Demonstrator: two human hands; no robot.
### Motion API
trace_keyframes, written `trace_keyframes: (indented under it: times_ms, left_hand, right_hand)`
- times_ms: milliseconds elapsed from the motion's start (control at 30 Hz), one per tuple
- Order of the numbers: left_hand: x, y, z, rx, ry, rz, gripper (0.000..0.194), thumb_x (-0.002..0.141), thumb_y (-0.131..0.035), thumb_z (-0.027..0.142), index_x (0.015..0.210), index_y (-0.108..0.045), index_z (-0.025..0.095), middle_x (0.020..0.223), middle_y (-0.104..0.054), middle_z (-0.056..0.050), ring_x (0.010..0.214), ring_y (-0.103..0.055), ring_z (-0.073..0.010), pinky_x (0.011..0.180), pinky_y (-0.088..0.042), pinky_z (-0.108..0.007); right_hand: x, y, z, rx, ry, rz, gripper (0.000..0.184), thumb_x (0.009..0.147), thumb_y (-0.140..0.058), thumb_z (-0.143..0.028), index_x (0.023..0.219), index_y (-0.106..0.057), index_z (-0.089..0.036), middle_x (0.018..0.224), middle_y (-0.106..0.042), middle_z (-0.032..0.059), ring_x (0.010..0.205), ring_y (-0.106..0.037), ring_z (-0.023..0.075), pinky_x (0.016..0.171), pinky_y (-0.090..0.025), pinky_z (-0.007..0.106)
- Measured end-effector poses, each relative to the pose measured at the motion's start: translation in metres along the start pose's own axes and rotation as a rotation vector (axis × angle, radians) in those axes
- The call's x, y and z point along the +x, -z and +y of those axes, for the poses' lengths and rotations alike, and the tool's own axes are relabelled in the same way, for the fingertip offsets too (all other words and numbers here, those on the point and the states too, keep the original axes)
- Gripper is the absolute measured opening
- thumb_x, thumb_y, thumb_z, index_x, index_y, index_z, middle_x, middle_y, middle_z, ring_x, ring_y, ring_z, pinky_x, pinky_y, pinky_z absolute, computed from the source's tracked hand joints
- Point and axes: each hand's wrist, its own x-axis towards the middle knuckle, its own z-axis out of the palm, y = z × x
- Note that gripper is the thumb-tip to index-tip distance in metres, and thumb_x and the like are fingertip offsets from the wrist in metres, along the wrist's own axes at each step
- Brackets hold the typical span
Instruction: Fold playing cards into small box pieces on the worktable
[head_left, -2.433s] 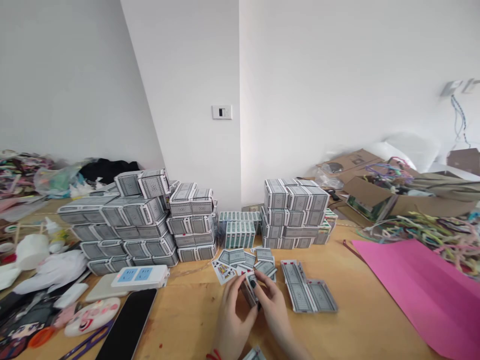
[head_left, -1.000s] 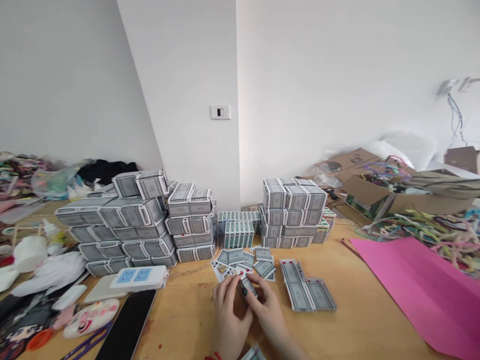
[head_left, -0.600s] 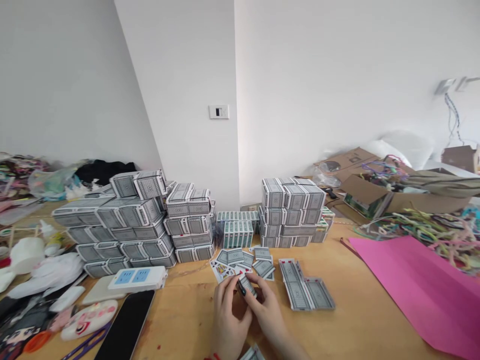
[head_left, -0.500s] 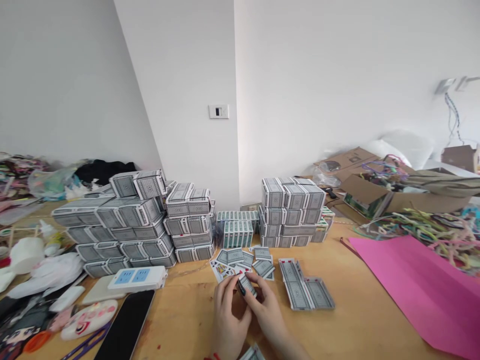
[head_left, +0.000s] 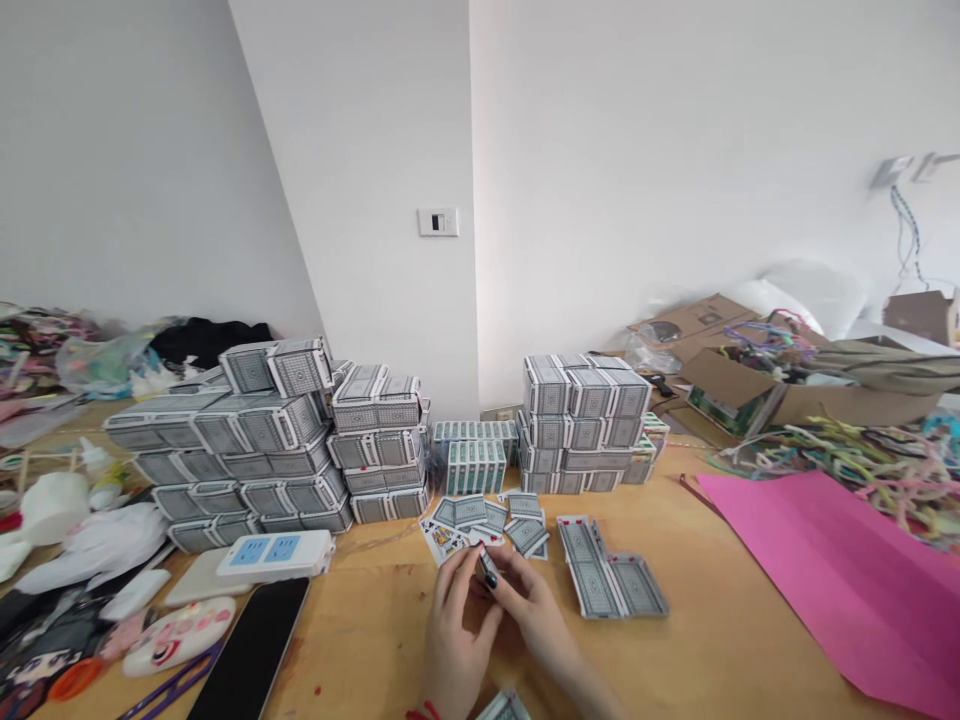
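Observation:
My left hand [head_left: 459, 622] and my right hand [head_left: 534, 605] meet low in the middle of the view, closed together on a playing card [head_left: 487, 566]. Most of that card is hidden by fingers, and only a narrow strip shows. Just beyond the fingertips lie loose playing cards [head_left: 459, 513], mostly face down, with a king [head_left: 444, 541] face up. To the right sits a flat L-shaped piece made of folded cards [head_left: 600, 578]. Below my hands, another folded-card piece [head_left: 505, 706] is cut off by the frame's lower edge.
Stacked card blocks stand at left [head_left: 247, 440], centre-left [head_left: 379, 440] and right [head_left: 585, 425]. Green card decks [head_left: 474, 462] sit between them. A phone [head_left: 251, 650] and power strip [head_left: 276, 555] lie left; pink paper [head_left: 832, 570], cords and cardboard boxes [head_left: 795, 400] lie right.
The card between my hands has turned, so less of its patterned back shows. My right fingers have curled further over it. The things on the table have stayed put.

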Motion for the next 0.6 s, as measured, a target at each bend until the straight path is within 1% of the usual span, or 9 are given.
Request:
trace_keyframes:
  times_ms: [100, 133, 233, 367, 433, 533, 600]
  left_hand:
    - [-0.001, 0.0, 0.0, 0.006, -0.037, 0.018, 0.047, 0.073, -0.051, 0.022, 0.119, -0.041, 0.022, 0.117, -0.047, -0.01, 0.109, -0.045, -0.0242, 0.088, -0.043, -0.042]
    - [-0.001, 0.0, 0.0, 0.013, -0.05, 0.025, 0.047, 0.073, -0.052, 0.022, 0.119, -0.041, 0.021, 0.117, -0.047, -0.011, 0.109, -0.045, -0.0243, 0.088, -0.043, -0.042]
    - [-0.002, 0.0, -0.001, 0.035, -0.09, 0.038, 0.047, 0.073, -0.053, 0.022, 0.118, -0.042, 0.021, 0.115, -0.048, -0.011, 0.108, -0.046, -0.0239, 0.087, -0.044, -0.041]
    - [-0.002, 0.001, -0.001, 0.044, -0.112, 0.06, 0.047, 0.073, -0.054, 0.023, 0.119, -0.042, 0.022, 0.114, -0.05, -0.01, 0.107, -0.048, -0.0243, 0.086, -0.045, -0.039]
    - [-0.002, 0.002, -0.001, 0.044, -0.125, 0.078, 0.047, 0.073, -0.054, 0.023, 0.119, -0.042, 0.022, 0.114, -0.051, -0.01, 0.106, -0.049, -0.0244, 0.085, -0.046, -0.039]
    - [-0.002, 0.002, -0.002, 0.04, -0.15, 0.092, 0.046, 0.074, -0.054, 0.023, 0.119, -0.043, 0.024, 0.113, -0.052, -0.009, 0.105, -0.05, -0.0234, 0.085, -0.046, -0.038]
    - [-0.003, 0.002, -0.003, 0.031, -0.158, 0.09, 0.044, 0.075, -0.053, 0.024, 0.118, -0.044, 0.024, 0.113, -0.053, -0.009, 0.104, -0.051, -0.0232, 0.086, -0.046, -0.038]
  right_hand:
    - [0.0, 0.002, -0.008, 0.068, -0.042, -0.149, 0.043, 0.063, -0.067, -0.04, 0.1, -0.061, -0.019, 0.105, -0.062, 0.009, 0.101, -0.053, 0.0264, 0.092, -0.036, 0.042]
    - [0.001, 0.002, -0.011, 0.084, -0.047, -0.17, 0.043, 0.063, -0.067, -0.04, 0.1, -0.061, -0.019, 0.105, -0.062, 0.009, 0.101, -0.053, 0.0265, 0.091, -0.036, 0.042]
    - [0.001, 0.003, -0.014, 0.104, -0.053, -0.175, 0.044, 0.061, -0.068, -0.04, 0.098, -0.062, -0.018, 0.101, -0.063, 0.0092, 0.097, -0.056, 0.0265, 0.089, -0.038, 0.041]
    - [0.002, 0.003, -0.009, 0.089, -0.078, -0.144, 0.047, 0.059, -0.07, -0.04, 0.099, -0.062, -0.017, 0.101, -0.063, 0.0095, 0.096, -0.056, 0.0258, 0.088, -0.039, 0.039]
    - [0.002, 0.003, -0.007, 0.112, -0.091, -0.148, 0.048, 0.059, -0.07, -0.041, 0.1, -0.061, -0.016, 0.101, -0.063, 0.0092, 0.096, -0.056, 0.0254, 0.088, -0.039, 0.038]
    - [0.001, 0.002, -0.011, 0.157, -0.099, -0.207, 0.048, 0.06, -0.068, -0.042, 0.1, -0.06, -0.017, 0.097, -0.064, 0.0078, 0.095, -0.056, 0.0246, 0.088, -0.039, 0.037]
    - [0.0, 0.001, -0.018, 0.149, -0.113, -0.257, 0.048, 0.061, -0.066, -0.044, 0.1, -0.061, -0.018, 0.094, -0.065, 0.0069, 0.093, -0.057, 0.0245, 0.087, -0.039, 0.038]
